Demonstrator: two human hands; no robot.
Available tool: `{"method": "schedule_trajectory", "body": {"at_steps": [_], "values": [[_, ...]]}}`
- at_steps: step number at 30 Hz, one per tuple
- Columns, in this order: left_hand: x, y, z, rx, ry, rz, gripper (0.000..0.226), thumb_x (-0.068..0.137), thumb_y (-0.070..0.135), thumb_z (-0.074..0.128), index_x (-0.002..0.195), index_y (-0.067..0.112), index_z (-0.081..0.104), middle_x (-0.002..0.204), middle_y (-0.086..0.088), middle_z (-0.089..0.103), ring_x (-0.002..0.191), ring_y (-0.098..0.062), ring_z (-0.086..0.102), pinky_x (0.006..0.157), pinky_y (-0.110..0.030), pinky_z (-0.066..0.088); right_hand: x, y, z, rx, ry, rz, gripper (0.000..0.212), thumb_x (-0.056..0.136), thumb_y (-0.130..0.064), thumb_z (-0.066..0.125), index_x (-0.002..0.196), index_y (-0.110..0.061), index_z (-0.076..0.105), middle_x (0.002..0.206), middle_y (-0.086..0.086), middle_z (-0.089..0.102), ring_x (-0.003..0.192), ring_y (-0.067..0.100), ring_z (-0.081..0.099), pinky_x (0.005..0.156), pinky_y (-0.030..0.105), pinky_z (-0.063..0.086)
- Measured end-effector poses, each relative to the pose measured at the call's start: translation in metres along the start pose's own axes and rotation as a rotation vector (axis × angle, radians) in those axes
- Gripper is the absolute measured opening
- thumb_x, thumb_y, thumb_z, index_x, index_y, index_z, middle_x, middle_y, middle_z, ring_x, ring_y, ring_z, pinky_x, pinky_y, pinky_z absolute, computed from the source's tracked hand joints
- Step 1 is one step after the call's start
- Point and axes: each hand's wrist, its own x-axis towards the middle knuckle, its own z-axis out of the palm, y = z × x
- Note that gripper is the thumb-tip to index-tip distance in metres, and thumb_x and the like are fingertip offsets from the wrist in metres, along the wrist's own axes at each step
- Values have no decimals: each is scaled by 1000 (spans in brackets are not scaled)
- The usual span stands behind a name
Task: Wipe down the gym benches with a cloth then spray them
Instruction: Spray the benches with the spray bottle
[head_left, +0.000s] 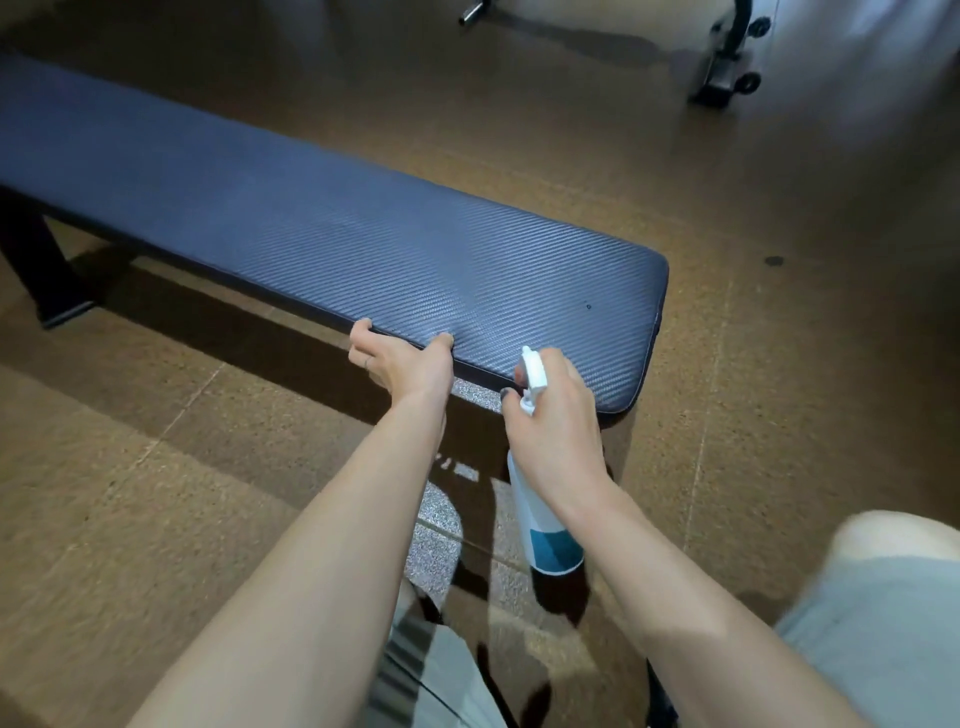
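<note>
The right hand (553, 415) is wrapped around the neck of a white spray bottle (540, 514) with a blue label, its nozzle aimed at the near end of the dark blue padded bench (363, 234). The bottle hangs just beside the bench's near edge, body tilted down toward the floor (156, 467). The left hand (402, 361) holds nothing loose — its fingers curl over the near edge of the pad, bracing. No cloth is in view, so this looks like the spraying step.

To do it well, keep the nozzle a little above the pad and angled across the surface, not at the edge, so mist lands on the textured vinyl instead of the floor. Work from this end toward the far end in overlapping passes — 1 squeeze per patch should do. The left hand sits close to the spray path; sliding it along the edge, away from the nozzle, would keep it dry. Whether a finger is on the trigger is hidden.
</note>
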Motion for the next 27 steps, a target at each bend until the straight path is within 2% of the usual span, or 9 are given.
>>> {"method": "schedule_trajectory", "body": {"at_steps": [4,8,10,12,16,19,21,24,27], "values": [[11,2,-6,28,-60,-32,84,79,8,83,138,21,23,146,-8,24,122,-26,45,87,-26,44,8,-21,11,-36,20,-15,10,96,-17,62,97,-12,52,96,5,55,88,23,52,74,35,39],[26,4,-23,69,-171,-46,75,82,12,82,131,19,25,133,-5,30,96,-13,46,63,-13,37,9,-38,16,-30,14,-58,12,97,-18,62,98,-16,50,97,2,54,87,19,50,72,32,37],[42,3,-40,58,-219,-54,65,86,16,78,125,21,26,125,-7,41,86,-10,51,71,-18,48,8,-46,21,-7,3,-94,13,98,-17,63,102,-16,50,100,0,52,87,17,49,72,32,38],[63,5,-55,31,-183,-76,62,88,19,74,126,25,25,124,-9,52,91,-16,58,90,-36,57,12,-51,28,17,-11,-104,13,98,-16,63,104,-16,51,102,0,52,86,16,50,72,31,39],[98,20,-69,97,38,-34,83,86,17,76,149,19,23,150,-11,34,120,-25,49,110,-42,46,19,-56,47,87,-57,-108,13,97,-15,63,105,-16,52,103,0,53,87,15,50,72,31,38],[116,29,-74,224,82,-30,103,75,21,84,156,16,21,155,-12,27,136,-31,41,116,-45,39,29,-60,58,152,-77,-118,13,96,-13,63,104,-14,53,103,2,54,89,20,52,76,37,44],[122,32,-75,265,56,-2,107,68,24,87,155,13,27,155,-11,28,136,-30,43,115,-46,42,39,-65,64,174,-102,-131,12,96,-13,62,103,-14,52,103,2,54,89,21,52,78,39,44],[123,29,-76,301,53,26,100,73,20,86,154,9,30,155,-11,29,135,-25,44,116,-42,40,55,-75,71,179,-146,-145,11,97,-13,61,101,-12,50,103,4,53,88,24,52,76,42,43],[116,43,-73,320,64,19,85,65,17,86,139,7,44,145,-14,39,128,-27,48,111,-43,44,65,-91,72,165,-233,-134,13,98,-15,60,100,-13,47,105,6,53,89,25,51,77,42,40]]}}
